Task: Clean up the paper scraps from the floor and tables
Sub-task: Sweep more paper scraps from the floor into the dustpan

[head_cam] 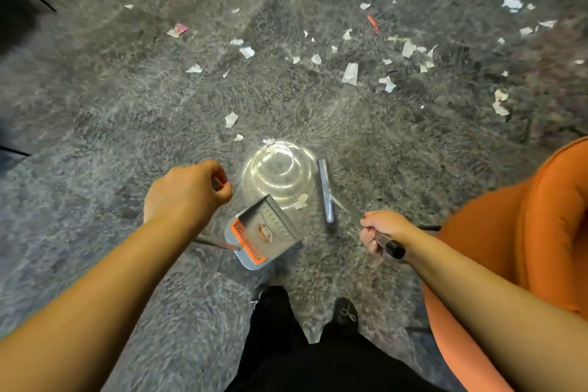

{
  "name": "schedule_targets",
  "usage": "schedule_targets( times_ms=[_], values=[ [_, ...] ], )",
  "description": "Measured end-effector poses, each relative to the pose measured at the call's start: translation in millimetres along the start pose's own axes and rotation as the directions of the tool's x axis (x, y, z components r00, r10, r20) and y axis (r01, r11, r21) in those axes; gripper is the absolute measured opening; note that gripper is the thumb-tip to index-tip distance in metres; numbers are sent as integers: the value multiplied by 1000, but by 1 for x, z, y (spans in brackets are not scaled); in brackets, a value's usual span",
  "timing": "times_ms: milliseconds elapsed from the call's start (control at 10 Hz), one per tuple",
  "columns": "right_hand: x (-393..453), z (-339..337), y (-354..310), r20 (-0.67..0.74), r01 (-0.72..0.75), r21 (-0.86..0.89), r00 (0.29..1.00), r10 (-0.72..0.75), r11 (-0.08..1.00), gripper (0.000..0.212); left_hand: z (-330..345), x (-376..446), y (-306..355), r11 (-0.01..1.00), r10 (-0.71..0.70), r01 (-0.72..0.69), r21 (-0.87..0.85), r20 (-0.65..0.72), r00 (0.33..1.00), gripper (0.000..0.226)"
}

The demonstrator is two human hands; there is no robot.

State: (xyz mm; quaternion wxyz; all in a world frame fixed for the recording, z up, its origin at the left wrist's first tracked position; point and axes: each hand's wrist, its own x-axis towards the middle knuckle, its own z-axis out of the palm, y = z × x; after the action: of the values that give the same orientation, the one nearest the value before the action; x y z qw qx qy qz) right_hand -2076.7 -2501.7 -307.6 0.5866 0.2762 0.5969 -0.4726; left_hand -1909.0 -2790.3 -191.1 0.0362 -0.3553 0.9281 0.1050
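I'm looking straight down at grey carpet [133, 124], and paper scraps [350, 73] are strewn all across the far half, well apart from each other, with a few strays closer in. My left hand [186, 192] is fisted around an orange-tipped handle, and below it hangs the grey dustpan [264, 231], tilted, orange comb teeth along its back edge. One scrap [300, 200] sits right at the pan's front lip, beside a bright glare patch. My right hand [380, 231] is wrapped tight around the black-capped broom handle [393, 248]; the broom head [326, 189] rests on the carpet just beside the pan. An orange seat [525, 232] crowds my right side. These scraps look feather-light and flimsy, and I reckon carpet pile will snag them. Short, firm strokes, not flicks. Pinching by an edge is the fallback.
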Motion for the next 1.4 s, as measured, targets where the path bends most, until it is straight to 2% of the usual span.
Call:
schedule_targets(
  times_ms=[100,300,400,500,600,700,800,900,1000,1100,1200,1400],
  values=[
    [25,15,-11,-71,-14,-39,997,12,999,16,8,33,-13,999,38,-39,15,47,998,15],
    [55,60,-15,-93,-34,-167,996,18,985,18,34,66,-35,990,141,-142,7,103,985,18],
    [51,93,-13,-104,2,-442,993,-54,897,29,38,74,-44,984,175,-177,16,93,980,19],
    [48,119,-7,-46,32,-643,996,-81,765,30,38,75,-52,982,186,-189,20,91,978,20],
    [46,132,-4,53,83,-671,997,-64,737,30,40,74,-60,982,183,-185,22,83,980,20],
    [41,135,-9,25,3,-464,1000,9,886,27,40,72,-69,984,178,-179,18,56,982,19],
    [29,141,-8,48,-160,-144,984,169,977,22,37,67,-83,988,156,-155,-11,49,987,18],
    [21,154,-6,128,-141,-21,981,142,990,16,29,64,-101,995,79,-76,-65,39,996,18],
    [18,167,-13,78,-9,-18,997,10,1000,18,14,68,-120,994,-19,18,-108,-11,1000,17],
    [21,177,-28,33,100,-51,995,-98,994,35,-4,78,-136,989,-72,62,-138,-70,995,17],
    [25,178,-51,30,176,-94,984,-174,980,41,-16,92,-148,983,-91,76,-165,-80,993,19],
    [41,176,-115,13,239,-143,971,-240,960,40,-23,133,-154,987,-86,75,-140,-71,994,18]
  ],
)
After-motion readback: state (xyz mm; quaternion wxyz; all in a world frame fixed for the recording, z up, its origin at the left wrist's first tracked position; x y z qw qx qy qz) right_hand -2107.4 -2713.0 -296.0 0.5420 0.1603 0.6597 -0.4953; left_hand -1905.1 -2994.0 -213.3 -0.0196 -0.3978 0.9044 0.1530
